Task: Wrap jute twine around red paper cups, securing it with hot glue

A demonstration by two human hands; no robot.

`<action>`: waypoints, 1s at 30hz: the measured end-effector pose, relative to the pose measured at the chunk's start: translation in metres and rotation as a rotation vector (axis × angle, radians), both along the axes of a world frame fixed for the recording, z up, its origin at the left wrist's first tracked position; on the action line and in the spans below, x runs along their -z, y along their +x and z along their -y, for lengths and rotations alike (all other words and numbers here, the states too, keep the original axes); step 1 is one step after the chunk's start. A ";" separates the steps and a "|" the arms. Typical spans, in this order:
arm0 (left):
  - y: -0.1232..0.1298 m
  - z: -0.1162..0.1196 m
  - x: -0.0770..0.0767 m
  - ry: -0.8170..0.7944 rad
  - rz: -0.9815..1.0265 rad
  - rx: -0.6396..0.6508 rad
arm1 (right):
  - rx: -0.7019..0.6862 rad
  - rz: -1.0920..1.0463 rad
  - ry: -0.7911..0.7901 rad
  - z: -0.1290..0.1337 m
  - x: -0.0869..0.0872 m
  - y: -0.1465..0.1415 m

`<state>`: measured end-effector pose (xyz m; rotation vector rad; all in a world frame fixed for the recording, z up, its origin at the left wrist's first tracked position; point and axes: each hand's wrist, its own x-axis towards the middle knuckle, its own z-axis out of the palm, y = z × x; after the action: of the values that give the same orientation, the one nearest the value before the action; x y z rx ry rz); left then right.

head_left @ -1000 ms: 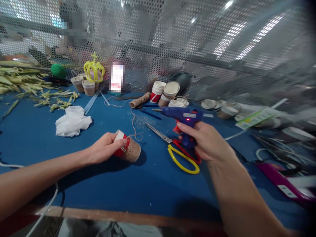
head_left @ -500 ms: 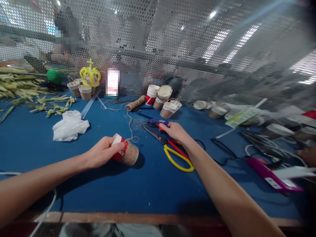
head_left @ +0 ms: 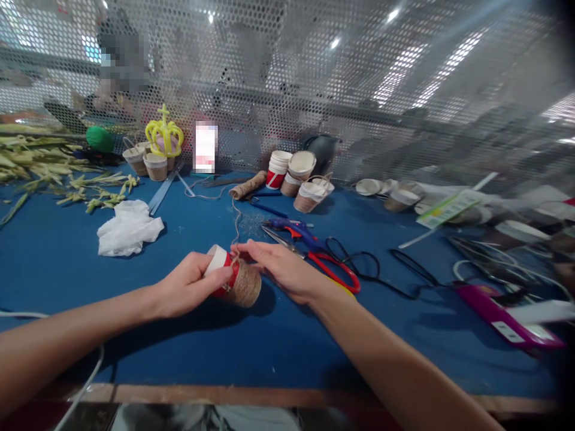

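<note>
My left hand is wrapped round a red and white paper cup, which lies tilted over the table. Tan twine is wound round the cup's lower part. The fingers of my right hand are closed on the loose twine beside the cup. That twine runs back to a twine roll. Just beyond my right hand lie a blue glue gun and scissors with red and yellow handles.
Crumpled white tissue lies at the left on the blue table. Paper cups stand near the mesh screen. At the right are black cables and a purple power strip.
My right hand has let go of the glue gun and moved left to the twine at the cup. The glue gun now rests on the table by the scissors.
</note>
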<state>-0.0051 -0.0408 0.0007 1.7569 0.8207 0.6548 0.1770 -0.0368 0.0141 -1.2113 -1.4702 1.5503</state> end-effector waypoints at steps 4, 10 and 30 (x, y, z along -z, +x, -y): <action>0.001 0.001 0.000 -0.017 -0.056 0.082 | 0.134 -0.311 -0.078 -0.001 0.007 -0.009; 0.003 -0.002 -0.001 -0.239 -0.013 0.037 | 0.244 -0.316 0.026 0.009 -0.003 -0.004; 0.007 -0.005 -0.005 -0.335 -0.048 0.046 | -0.106 0.057 0.257 0.018 -0.004 0.000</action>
<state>0.0022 -0.0362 0.0052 1.4864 0.8662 0.4174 0.1772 -0.0545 0.0184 -1.0489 -1.7351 1.3525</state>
